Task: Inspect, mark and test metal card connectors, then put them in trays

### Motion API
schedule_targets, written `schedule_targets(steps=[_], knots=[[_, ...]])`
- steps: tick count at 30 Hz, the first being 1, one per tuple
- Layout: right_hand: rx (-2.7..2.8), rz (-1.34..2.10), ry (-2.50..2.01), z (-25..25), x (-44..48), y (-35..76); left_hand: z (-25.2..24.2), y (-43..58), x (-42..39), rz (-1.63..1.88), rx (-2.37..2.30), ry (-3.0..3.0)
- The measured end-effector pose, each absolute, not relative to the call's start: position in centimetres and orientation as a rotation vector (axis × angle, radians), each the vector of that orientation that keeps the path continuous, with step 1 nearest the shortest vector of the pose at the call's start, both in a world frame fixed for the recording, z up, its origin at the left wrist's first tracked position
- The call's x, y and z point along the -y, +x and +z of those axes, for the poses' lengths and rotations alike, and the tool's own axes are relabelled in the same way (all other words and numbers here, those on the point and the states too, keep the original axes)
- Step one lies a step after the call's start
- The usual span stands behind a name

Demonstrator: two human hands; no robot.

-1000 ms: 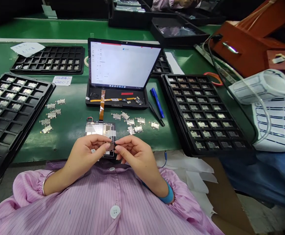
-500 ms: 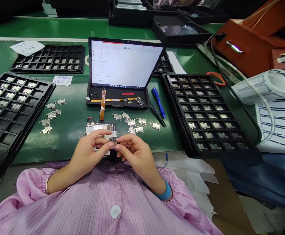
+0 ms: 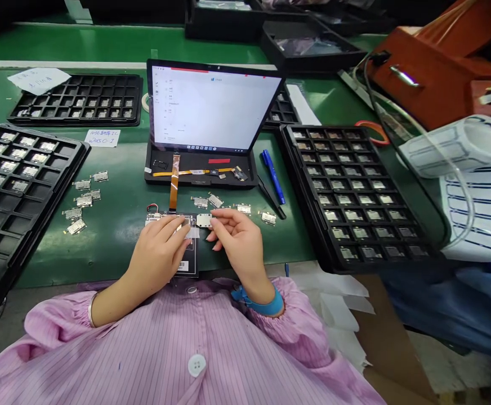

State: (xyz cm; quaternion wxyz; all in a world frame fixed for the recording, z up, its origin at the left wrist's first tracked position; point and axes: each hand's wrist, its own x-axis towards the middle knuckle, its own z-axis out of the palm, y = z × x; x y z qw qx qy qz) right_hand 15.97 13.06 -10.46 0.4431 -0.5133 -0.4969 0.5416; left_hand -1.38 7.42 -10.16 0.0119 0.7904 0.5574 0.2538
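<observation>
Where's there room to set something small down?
Bare table shows between the near left tray and left hand, nearer than the metal parts, and between the right hand and right tray, nearer than the tweezers. It's crowded between the screen and right hand.

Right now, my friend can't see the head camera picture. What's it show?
A person's right-hand grip holds a small pale part at the edge of a circuit board while their left-hand grip lies over the board. Loose metal parts and a lit screen are on the green table.
</observation>
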Motion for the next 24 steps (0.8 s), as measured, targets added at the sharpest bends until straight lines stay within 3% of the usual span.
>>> schedule_targets(steps=[24], knots=[[1.258,1.381,-1.274,-10.73,-13.17,16.03,-10.02,-1.17,-7.52,0.714,-1.754,2.484]])
